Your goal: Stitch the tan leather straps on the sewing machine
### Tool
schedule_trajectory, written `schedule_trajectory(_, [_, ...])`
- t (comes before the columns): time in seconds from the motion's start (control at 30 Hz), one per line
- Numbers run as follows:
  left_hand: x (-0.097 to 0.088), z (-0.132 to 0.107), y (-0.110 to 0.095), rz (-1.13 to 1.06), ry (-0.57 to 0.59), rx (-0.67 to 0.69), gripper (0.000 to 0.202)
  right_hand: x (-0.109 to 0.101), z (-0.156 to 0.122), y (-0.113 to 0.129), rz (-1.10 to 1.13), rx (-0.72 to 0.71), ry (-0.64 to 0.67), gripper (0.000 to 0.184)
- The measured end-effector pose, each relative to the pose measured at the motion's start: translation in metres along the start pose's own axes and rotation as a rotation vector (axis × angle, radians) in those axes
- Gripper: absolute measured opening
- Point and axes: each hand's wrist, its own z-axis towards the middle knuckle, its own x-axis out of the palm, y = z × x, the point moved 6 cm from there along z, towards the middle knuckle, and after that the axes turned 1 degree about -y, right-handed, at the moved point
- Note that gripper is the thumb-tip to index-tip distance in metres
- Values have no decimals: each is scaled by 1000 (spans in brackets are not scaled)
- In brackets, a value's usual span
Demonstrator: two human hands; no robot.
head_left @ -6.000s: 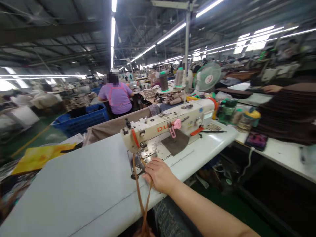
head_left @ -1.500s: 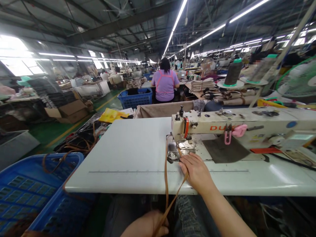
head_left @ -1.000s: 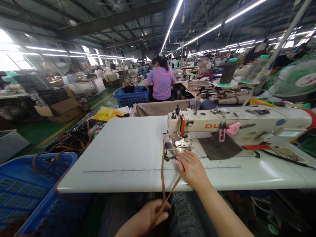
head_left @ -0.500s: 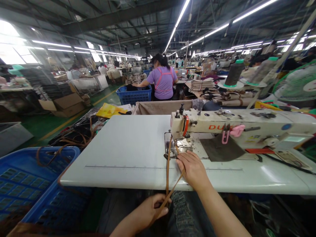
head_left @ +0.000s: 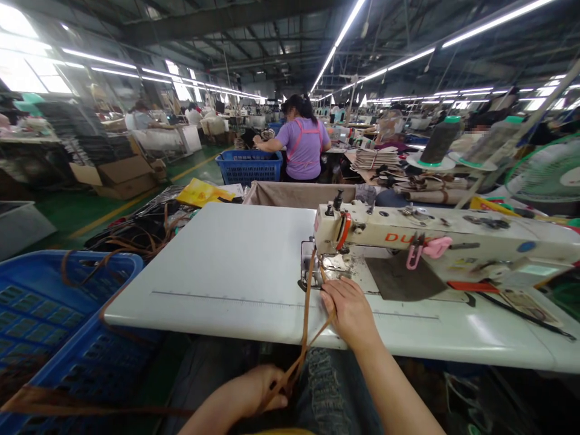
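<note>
Left hand (head_left: 244, 393) pinches 1 leather strap (head_left: 306, 308); right hand (head_left: 348, 313) presses it, fingers together, beside 1 sewing machine (head_left: 435, 232).

Sewing machine (head_left: 435, 232) on table (head_left: 217, 260), crate (head_left: 36, 254) at left, co-worker (head_left: 301, 148) beyond

Orange letters "DU" (head_left: 396, 237) stand on the sewing machine's white arm (head_left: 457, 232).

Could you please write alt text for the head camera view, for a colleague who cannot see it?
A person at an industrial sewing machine rests their right hand on a white table beside the needle area, while their left hand holds a tan strap below the table edge. A blue plastic crate sits to the left, and a co-worker in a lilac top sits beyond.
</note>
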Motion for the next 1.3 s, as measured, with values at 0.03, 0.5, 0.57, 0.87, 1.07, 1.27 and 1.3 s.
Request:
schedule_trajectory(0.03, [-3, -2, -4, -18, -17, -3, 42, 0, 0, 0, 1, -1, 4, 28])
schedule_trajectory(0.5, [1, 7, -13, -230, -90, 61, 55, -1, 2, 1, -4, -1, 37, 32])
schedule_trajectory(0.57, [1, 5, -12, -200, -102, 45, 52, -1, 2, 2, -3, -10, 33, 33])
schedule_trajectory(0.87, [-4, 9, -13, -193, -299, -1, 93, 0, 1, 1, 2, -30, 7, 32])
schedule_trajectory(1.07, [-8, 25, -26, -205, -346, 110, 68, -1, 1, 1, -8, -32, -2, 35])
schedule_trajectory(1.27, [5, 13, -17, -118, -166, 171, 47, -1, 3, 4, -4, -15, 12, 34])
schedule_trajectory(1.3, [9, 9, -12, -106, -119, 161, 47, -1, 3, 4, -4, -9, 20, 35])
